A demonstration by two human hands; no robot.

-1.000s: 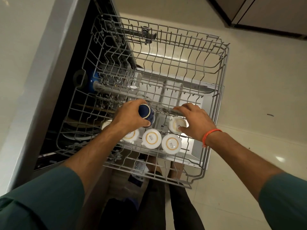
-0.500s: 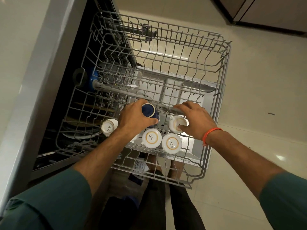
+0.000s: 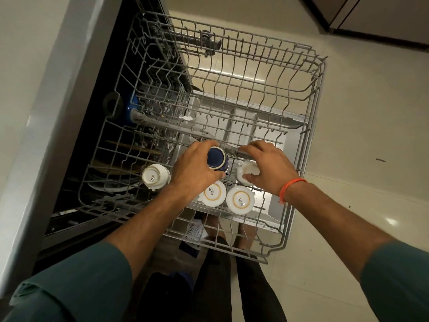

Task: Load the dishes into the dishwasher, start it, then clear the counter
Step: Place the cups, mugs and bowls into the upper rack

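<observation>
The grey wire upper rack of the dishwasher is pulled out below me. My left hand grips a dark blue cup, bottom up, over the rack's near middle. My right hand rests on a white cup turned upside down, fingertips touching the rack's wires. Two more white cups stand upside down in the near row, and another lies at the left.
The open dishwasher door lies under the rack. The dark tub at the left holds a blue dish and plates in the lower rack. Pale floor tiles spread to the right. My legs stand below the rack.
My left hand has carried the blue cup a little to the right and away from me, uncovering the white cup at the left. My right hand has stayed on its white cup.
</observation>
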